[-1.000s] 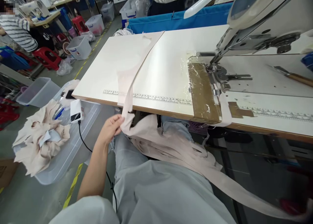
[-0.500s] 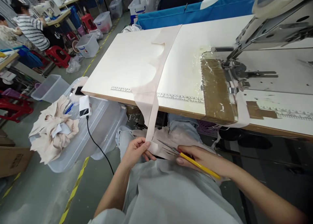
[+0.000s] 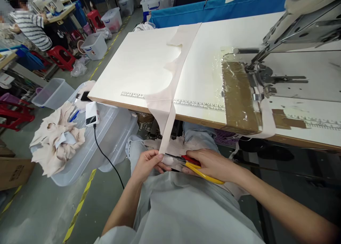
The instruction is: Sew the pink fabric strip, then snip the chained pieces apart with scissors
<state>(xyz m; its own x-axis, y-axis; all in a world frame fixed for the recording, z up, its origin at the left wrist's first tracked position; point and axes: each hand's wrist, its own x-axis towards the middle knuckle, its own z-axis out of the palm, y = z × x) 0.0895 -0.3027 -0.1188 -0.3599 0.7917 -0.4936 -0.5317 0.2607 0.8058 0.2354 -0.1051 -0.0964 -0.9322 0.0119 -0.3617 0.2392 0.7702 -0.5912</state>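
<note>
Between its thumb and fingers, my left hand [image 3: 150, 163] pinches the lower end of a pale pink fabric strip [image 3: 168, 125]. The strip hangs over the front edge of the white table [image 3: 106, 66] from a longer scalloped piece lying on top. My right hand [image 3: 206, 163] grips scissors [image 3: 193, 166] with yellow and red handles. Their blades point left and reach the strip's end beside my left fingertips; whether they are cutting into it I cannot tell. More pink fabric [image 3: 186, 144] lies across my lap under both hands.
A sewing machine [image 3: 301, 34] stands on the table's right side, a fabric band [image 3: 267, 121] hanging from it. At left, a pink fabric pile [image 3: 58, 141] and a white power bank [image 3: 92, 113] with a cable rest on clear plastic bins [image 3: 112, 130]. A person [image 3: 30, 25] sits farther back.
My right hand has brought the scissors left and slightly up to the strip's end, and the blades are closer together. My left hand keeps its pinch almost in place. The view has shifted slightly.
</note>
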